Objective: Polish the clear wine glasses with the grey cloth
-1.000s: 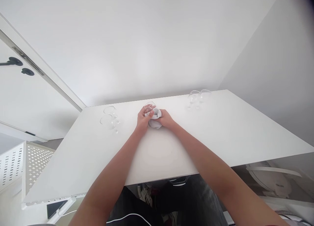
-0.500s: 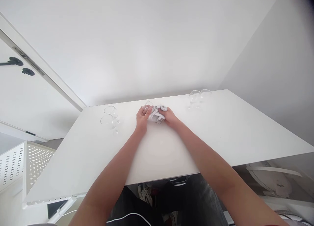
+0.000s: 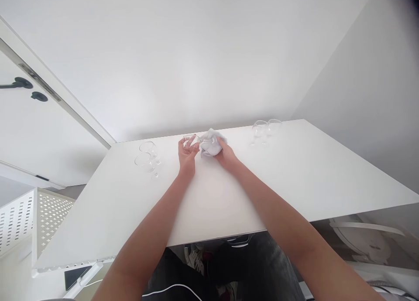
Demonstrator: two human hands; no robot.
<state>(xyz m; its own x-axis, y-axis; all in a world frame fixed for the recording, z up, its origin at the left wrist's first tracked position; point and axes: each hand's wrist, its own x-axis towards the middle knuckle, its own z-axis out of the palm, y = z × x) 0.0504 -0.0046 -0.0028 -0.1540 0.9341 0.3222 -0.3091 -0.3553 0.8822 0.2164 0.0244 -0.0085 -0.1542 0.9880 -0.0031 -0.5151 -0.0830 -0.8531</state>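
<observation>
A clear wine glass [image 3: 186,139] lies sideways in my left hand [image 3: 187,156], whose fingers are wrapped round its bowl. The glass's stem points right, and its foot shows against a crumpled white cloth [image 3: 209,151]. That cloth is held in my right hand [image 3: 227,154], spread behind and beside the foot. Some right fingers are hidden by the cloth. Both hands are just above the white table [image 3: 216,196], near its far edge.
Two clear stemmed glasses [image 3: 143,159] stand left of my hands. Another pair of stemmed glasses [image 3: 261,128] is at the back right of the table. A white wall [image 3: 196,65] rises behind, and a white perforated panel [image 3: 52,211] is at the left.
The cloth was bunched between my hands and is now opened out around the glass's foot. My left hand has shifted slightly left with the bowl, which is now turned more sideways.
</observation>
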